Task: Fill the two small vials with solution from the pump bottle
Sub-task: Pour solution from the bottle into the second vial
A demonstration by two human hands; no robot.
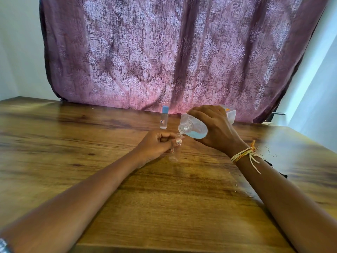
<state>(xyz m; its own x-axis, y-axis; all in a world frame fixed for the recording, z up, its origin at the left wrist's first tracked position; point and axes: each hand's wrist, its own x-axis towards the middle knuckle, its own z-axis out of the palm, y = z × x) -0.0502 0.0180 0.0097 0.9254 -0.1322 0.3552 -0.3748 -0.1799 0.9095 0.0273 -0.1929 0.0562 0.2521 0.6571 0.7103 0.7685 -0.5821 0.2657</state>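
Meanwhile, on the wooden table (54,136) — curtain (164,52) behind — both hands' fingers clamp vial (174,154), bottle (195,127).

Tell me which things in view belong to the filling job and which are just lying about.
Part of the job:
- pump bottle, tipped, pump off, held in the right hand
- open vial held in the left hand
- capped vial standing behind

Just lying about:
- curtain
- dark item beyond the right forearm, unclear
- thread wristband
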